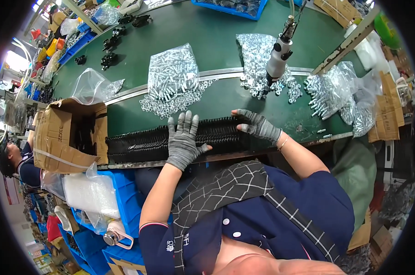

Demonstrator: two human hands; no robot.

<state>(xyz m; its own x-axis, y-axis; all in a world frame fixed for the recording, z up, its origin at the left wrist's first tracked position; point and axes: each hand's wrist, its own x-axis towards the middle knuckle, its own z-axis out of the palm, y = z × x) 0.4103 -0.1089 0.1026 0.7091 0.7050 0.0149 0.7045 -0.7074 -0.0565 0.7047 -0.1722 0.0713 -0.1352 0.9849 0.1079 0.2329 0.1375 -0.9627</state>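
A long row of thin black parts [143,145], packed closely side by side, lies along the near edge of the green workbench. Flat across the middle of this row rests my left hand [184,142], in a grey striped glove, with its fingers stretched forward and the thumb out to the side. My right hand [261,128], gloved the same way, is at the row's right end. Its thumb and forefinger are apart, and I see nothing held between them. The bare fingertips show past the glove. What exactly the black parts are I cannot make out.
Beyond the row lie a bag of metal sleeves [173,68], loose nuts [164,106] and a bag of hardware [253,55]. A power screwdriver [278,59] hangs at the right. An open cardboard box [51,133] stands left; bolts [322,98] lie right. A co-worker [21,158] is at far left.
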